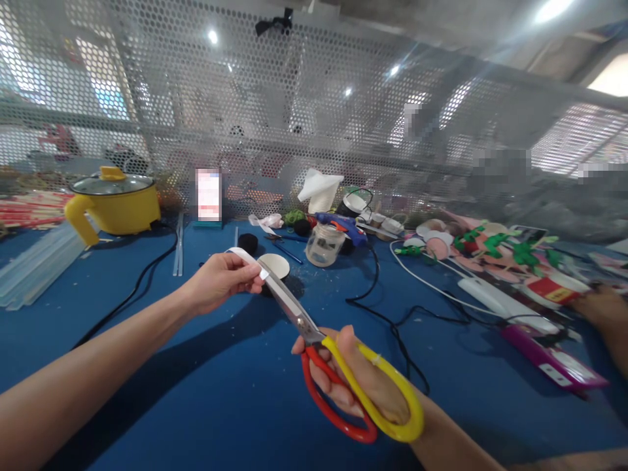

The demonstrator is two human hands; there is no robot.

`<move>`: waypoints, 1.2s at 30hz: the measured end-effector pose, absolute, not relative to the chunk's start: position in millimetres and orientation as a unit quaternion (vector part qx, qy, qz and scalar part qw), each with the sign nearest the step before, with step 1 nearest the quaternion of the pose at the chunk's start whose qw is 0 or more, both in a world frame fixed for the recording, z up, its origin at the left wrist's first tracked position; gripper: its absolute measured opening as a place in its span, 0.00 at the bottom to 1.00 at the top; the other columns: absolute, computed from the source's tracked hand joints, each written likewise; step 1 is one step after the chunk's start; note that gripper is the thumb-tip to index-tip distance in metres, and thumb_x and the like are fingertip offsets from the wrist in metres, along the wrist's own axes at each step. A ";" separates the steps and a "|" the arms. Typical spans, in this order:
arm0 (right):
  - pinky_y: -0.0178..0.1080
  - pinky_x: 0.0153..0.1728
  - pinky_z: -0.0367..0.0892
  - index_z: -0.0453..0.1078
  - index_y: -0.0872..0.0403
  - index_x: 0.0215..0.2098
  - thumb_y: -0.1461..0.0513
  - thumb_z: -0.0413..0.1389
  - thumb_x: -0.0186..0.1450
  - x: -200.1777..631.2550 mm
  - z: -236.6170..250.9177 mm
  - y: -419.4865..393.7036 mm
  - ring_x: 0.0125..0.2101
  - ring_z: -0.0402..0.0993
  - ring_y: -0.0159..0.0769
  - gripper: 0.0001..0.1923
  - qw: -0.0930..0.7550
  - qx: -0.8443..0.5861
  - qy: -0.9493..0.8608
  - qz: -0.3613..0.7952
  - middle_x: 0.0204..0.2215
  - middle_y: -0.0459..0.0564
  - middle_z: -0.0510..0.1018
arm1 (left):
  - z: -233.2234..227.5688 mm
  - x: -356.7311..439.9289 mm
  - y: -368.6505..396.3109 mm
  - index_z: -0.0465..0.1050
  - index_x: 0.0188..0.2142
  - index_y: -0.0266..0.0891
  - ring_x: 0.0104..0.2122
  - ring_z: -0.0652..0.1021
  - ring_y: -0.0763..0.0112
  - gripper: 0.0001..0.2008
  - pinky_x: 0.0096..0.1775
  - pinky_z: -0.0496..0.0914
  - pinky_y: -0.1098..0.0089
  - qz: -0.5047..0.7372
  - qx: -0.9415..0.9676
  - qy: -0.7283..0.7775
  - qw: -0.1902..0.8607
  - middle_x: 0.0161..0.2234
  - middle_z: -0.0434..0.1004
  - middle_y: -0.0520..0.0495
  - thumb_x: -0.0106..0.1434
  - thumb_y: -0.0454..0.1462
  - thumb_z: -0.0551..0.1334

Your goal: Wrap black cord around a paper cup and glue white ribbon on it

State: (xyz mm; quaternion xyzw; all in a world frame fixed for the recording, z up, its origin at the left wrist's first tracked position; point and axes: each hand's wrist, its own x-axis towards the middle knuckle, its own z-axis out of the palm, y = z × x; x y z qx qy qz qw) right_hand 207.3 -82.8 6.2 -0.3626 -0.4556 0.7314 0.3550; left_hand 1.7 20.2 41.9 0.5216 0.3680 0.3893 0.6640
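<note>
Head view: left hand (220,280) fingers pinch a white strip (245,256); right hand (360,383) fingers grip scissors (338,366), blades together.

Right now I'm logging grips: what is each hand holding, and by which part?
Right hand holds scissors by the handle loops; left hand pinches the white strip's end.
</note>
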 end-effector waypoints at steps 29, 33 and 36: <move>0.23 0.08 0.49 0.65 0.57 0.38 0.36 0.44 0.51 211.8 13.3 -85.3 0.10 0.50 0.18 0.36 0.336 -0.385 -0.472 0.718 0.16 0.40 0.64 | 42.1 5.3 14.2 0.72 0.22 0.32 0.19 0.71 0.80 0.07 0.25 0.65 0.77 0.382 0.542 0.322 0.675 0.17 0.73 0.52 0.48 0.36 0.66; 0.23 0.07 0.50 0.65 0.57 0.38 0.36 0.44 0.50 210.9 11.7 -82.6 0.10 0.50 0.18 0.36 0.338 -0.384 -0.480 0.713 0.16 0.40 0.64 | 39.4 6.0 13.3 0.72 0.21 0.32 0.19 0.71 0.81 0.07 0.25 0.65 0.78 0.370 0.546 0.326 0.677 0.17 0.73 0.52 0.48 0.36 0.66; 0.23 0.07 0.49 0.65 0.57 0.38 0.36 0.43 0.52 209.3 13.6 -82.3 0.10 0.49 0.18 0.35 0.335 -0.397 -0.481 0.706 0.15 0.39 0.63 | 38.1 6.0 13.5 0.72 0.21 0.32 0.19 0.71 0.81 0.08 0.25 0.65 0.78 0.369 0.549 0.326 0.676 0.17 0.73 0.52 0.48 0.36 0.66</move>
